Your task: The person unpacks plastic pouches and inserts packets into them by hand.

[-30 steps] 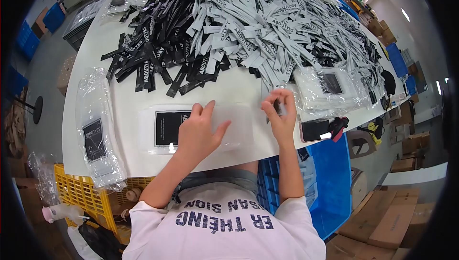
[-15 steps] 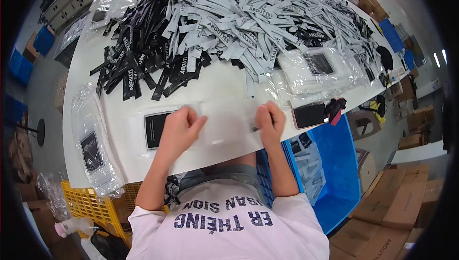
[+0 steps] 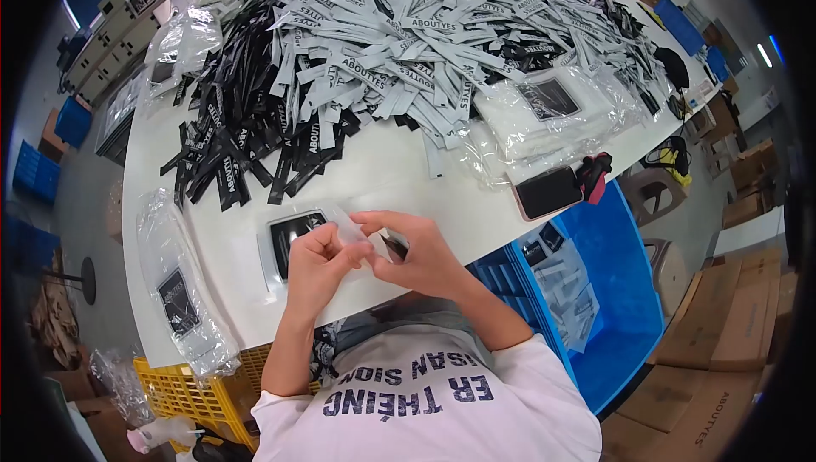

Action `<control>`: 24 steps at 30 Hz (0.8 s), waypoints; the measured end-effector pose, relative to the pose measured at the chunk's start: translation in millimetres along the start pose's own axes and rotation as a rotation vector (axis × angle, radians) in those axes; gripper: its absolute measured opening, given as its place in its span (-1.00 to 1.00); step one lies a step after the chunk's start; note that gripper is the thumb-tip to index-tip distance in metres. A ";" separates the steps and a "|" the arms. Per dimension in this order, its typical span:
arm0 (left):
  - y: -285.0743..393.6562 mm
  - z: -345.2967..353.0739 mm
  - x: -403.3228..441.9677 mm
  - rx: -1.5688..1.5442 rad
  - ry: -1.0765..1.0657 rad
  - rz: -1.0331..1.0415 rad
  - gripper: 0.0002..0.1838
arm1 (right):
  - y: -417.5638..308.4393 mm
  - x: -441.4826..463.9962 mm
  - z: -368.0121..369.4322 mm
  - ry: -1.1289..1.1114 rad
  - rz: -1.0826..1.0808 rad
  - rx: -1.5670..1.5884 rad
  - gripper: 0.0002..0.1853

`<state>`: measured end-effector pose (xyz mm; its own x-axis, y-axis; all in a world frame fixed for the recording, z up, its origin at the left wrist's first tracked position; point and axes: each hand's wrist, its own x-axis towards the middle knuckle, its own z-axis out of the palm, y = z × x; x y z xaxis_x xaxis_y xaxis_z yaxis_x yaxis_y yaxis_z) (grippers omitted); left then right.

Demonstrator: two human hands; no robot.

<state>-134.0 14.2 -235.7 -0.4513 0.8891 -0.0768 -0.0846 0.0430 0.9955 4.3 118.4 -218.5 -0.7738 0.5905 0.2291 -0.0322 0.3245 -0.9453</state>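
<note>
A translucent plastic bag with a black printed panel (image 3: pixel 290 241) lies on the table's near edge. My left hand (image 3: pixel 321 262) is closed in a pinch on its upper sheet. My right hand (image 3: pixel 418 254) meets it from the right, with thumb and fingers curled round the raised end of the sheet. Something small and dark shows between the right thumb and fingers; what it is I cannot make out. To the left lies a clear-wrapped white pack (image 3: pixel 180 292) with a black label.
Black and white "ABOUTYES" strips (image 3: pixel 399 45) are heaped across the back of the table (image 3: pixel 382 160). Wrapped white packs (image 3: pixel 544 118) and a phone (image 3: pixel 548 192) lie right. Below stand a blue bin (image 3: pixel 625 309), a yellow crate (image 3: pixel 200 385) and cardboard boxes (image 3: pixel 705 351).
My right hand has moved left to meet my left hand, bringing the far end of the plastic sheet over. The sheet, stretched flat before, is now bunched up between both hands.
</note>
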 end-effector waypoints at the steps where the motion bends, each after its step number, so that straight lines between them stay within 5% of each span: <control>1: -1.6 0.6 0.1 0.088 -0.006 0.084 -0.75 | 0.9 0.3 1.5 0.027 -0.051 -0.049 -0.67; 4: -7.9 0.6 1.9 0.359 -0.025 0.326 -0.65 | 7.3 -2.7 6.4 0.119 -0.108 -0.172 -0.78; 12: -4.8 20.9 -13.6 0.713 0.256 0.583 -0.72 | 14.2 -3.3 12.9 0.475 -0.050 -0.358 -0.87; 13: -8.8 14.4 -22.8 0.896 0.195 0.410 -0.73 | 10.0 -0.8 11.0 0.455 -0.159 -0.386 -0.88; 16: 34.4 13.9 -17.8 0.955 0.226 0.871 -0.43 | -1.6 -0.1 -2.1 0.352 -0.253 -0.358 -0.90; 19: 41.9 11.7 -19.8 1.193 0.106 0.860 0.11 | -17.5 -5.3 -18.0 0.030 -0.147 -0.118 -0.96; 22: 45.5 9.7 -15.7 1.046 0.052 0.754 0.09 | -16.4 3.4 -17.2 0.232 -0.299 -0.186 -0.92; 24: 43.4 5.6 -14.2 1.031 0.067 0.728 0.12 | -23.3 -3.9 -29.1 0.382 -0.184 -0.182 -0.84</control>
<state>-126.2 6.0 -191.2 -0.1483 0.8328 0.5333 0.9180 -0.0845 0.3874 26.5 130.1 -190.6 -0.4758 0.7300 0.4907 -0.0095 0.5536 -0.8328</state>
